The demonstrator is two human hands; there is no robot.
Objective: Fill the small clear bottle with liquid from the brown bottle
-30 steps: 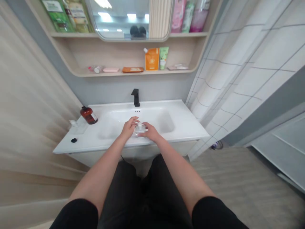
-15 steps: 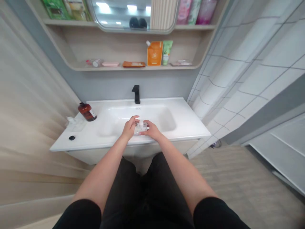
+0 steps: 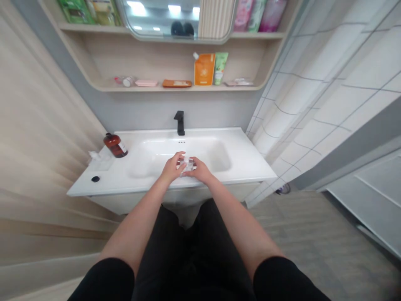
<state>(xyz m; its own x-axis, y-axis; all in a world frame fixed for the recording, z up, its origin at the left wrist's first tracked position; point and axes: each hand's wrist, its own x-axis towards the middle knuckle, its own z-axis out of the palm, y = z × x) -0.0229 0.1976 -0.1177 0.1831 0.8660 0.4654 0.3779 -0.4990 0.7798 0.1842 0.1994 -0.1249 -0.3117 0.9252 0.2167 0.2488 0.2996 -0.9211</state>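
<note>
A small clear container with a whitish top (image 3: 187, 165) is held over the front part of the white sink (image 3: 150, 148). My right hand (image 3: 199, 170) grips it from the right side, fingers behind and thumb in front. From the left, my left hand (image 3: 173, 167) closes round its other side, with the thumb laid across the front near the top. Fingers cover much of the container, so its exact kind and contents cannot be made out.
A brown bottle with a black cap (image 3: 115, 145) stands on the left counter. Near it are a clear item with a white top (image 3: 99, 159) and a small black round piece (image 3: 95, 179). A black faucet (image 3: 179, 123) rises behind the sink, below a shelf (image 3: 144, 88) with toiletries.
My left thumb has come in across the front of the container, and the left fingers sit closer round it. My right hand keeps its grip. The view has shifted slightly.
</note>
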